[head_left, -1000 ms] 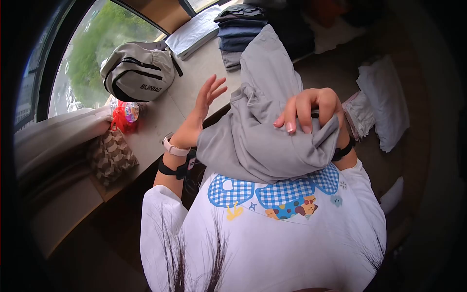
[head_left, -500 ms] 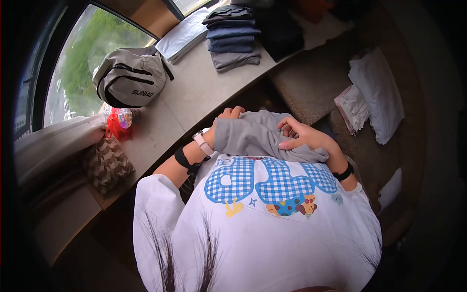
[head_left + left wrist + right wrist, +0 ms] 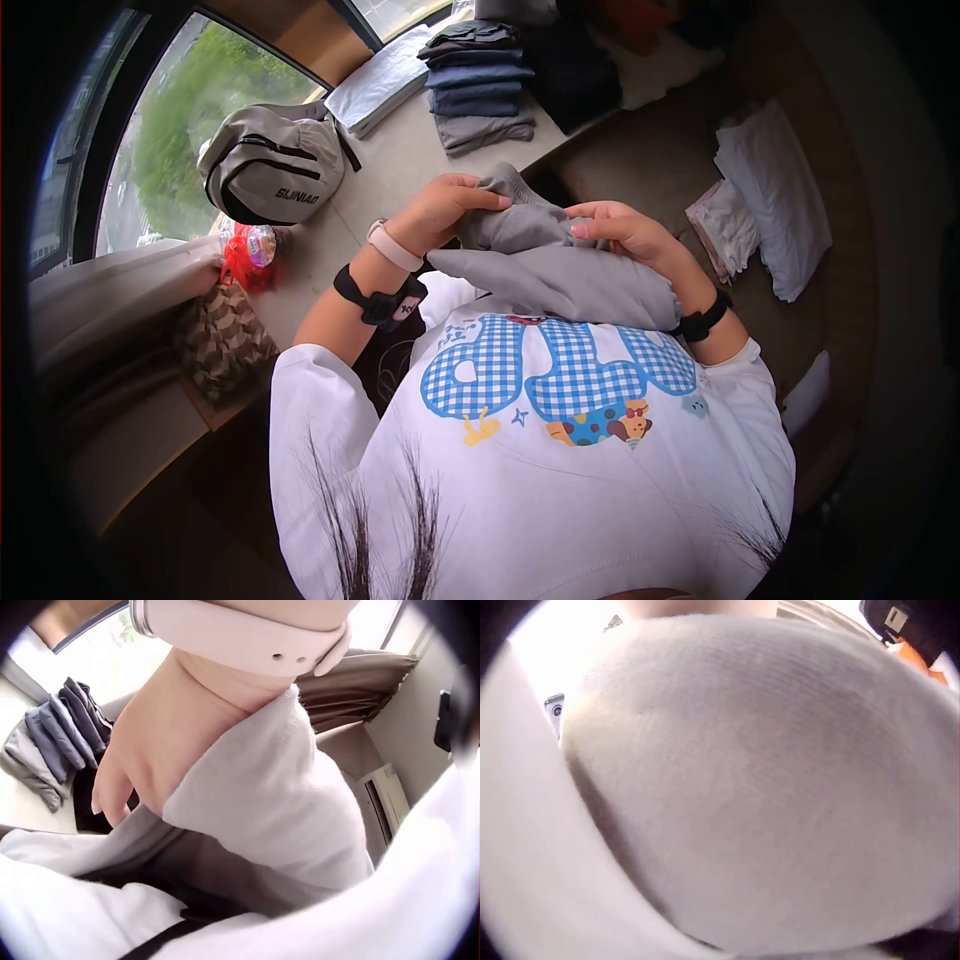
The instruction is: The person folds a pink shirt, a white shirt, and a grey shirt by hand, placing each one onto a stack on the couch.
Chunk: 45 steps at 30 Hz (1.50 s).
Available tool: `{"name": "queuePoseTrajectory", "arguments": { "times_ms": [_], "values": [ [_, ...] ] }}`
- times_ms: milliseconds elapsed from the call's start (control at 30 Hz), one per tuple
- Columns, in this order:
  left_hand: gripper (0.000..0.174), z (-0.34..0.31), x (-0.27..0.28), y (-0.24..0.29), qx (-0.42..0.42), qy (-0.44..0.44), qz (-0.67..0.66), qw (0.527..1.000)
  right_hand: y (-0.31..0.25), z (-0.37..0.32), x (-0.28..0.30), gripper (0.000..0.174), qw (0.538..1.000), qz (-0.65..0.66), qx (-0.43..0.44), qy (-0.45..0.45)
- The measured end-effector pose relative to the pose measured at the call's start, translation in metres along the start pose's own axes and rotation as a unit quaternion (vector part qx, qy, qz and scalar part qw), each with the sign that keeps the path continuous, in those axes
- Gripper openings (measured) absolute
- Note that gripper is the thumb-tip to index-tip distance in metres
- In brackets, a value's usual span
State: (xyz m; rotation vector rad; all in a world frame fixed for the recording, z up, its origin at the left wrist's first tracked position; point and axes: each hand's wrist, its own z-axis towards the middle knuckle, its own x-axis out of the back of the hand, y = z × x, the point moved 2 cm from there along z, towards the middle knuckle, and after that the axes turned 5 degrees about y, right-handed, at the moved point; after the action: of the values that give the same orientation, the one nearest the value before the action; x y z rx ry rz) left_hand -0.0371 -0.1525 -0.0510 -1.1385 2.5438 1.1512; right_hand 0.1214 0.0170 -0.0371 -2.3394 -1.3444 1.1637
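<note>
A soft grey garment (image 3: 575,282) hangs bunched between my two hands, in front of the chest of a white printed T-shirt (image 3: 560,490). At its upper left part, my left hand (image 3: 445,208) pinches the cloth between thumb and fingers. My right hand (image 3: 632,236) grips it on the other side, with thumb and forefinger pointing inward. In the left wrist view, a fold of the garment (image 3: 255,795) covers part of the left hand (image 3: 142,746). Pale cloth (image 3: 757,787) fills most of the right wrist view and hides the right fingers.
A stack of folded dark clothes (image 3: 478,85) stands on the window ledge (image 3: 385,185), beside a folded white cloth (image 3: 380,80). Further left are a beige backpack (image 3: 270,165), a red plastic bag (image 3: 245,262) and a patterned box (image 3: 225,345). White fabric items (image 3: 775,200) lie at the right.
The garment came down from its spread, raised position and is now gathered near the chest. My left hand, open a second ago, now pinches its upper part; the right hand has shifted its hold.
</note>
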Motion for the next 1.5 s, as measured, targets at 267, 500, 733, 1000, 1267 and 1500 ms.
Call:
{"name": "queuePoseTrajectory", "arguments": {
  "times_ms": [267, 500, 733, 1000, 1267, 1500],
  "values": [
    [0.027, -0.042, -0.023, 0.045, -0.348, -0.010, 0.197, 0.916, -0.046, -0.010, -0.005, 0.020, 0.940, -0.141, 0.301, 0.073],
    [0.016, -0.086, -0.053, 0.050, -0.530, -0.038, 0.292, 0.795, -0.068, -0.048, -0.030, 0.018, 0.794, -0.268, 0.544, 0.042],
    [0.024, -0.092, -0.064, 0.056, -0.578, 0.048, 0.257, 0.773, -0.079, -0.060, -0.049, 0.022, 0.745, -0.331, 0.573, 0.083],
    [0.021, -0.087, -0.054, 0.057, -0.512, 0.068, 0.185, 0.836, -0.081, -0.057, -0.037, 0.017, 0.740, -0.380, 0.546, 0.101],
    [0.039, -0.089, -0.042, 0.067, -0.530, 0.107, 0.303, 0.784, -0.075, -0.051, -0.037, 0.006, 0.755, -0.339, 0.554, 0.086],
    [0.041, -0.090, -0.085, 0.076, -0.554, 0.116, 0.528, 0.634, -0.080, -0.045, -0.059, 0.005, 0.702, -0.398, 0.589, 0.048]
  ]
}}
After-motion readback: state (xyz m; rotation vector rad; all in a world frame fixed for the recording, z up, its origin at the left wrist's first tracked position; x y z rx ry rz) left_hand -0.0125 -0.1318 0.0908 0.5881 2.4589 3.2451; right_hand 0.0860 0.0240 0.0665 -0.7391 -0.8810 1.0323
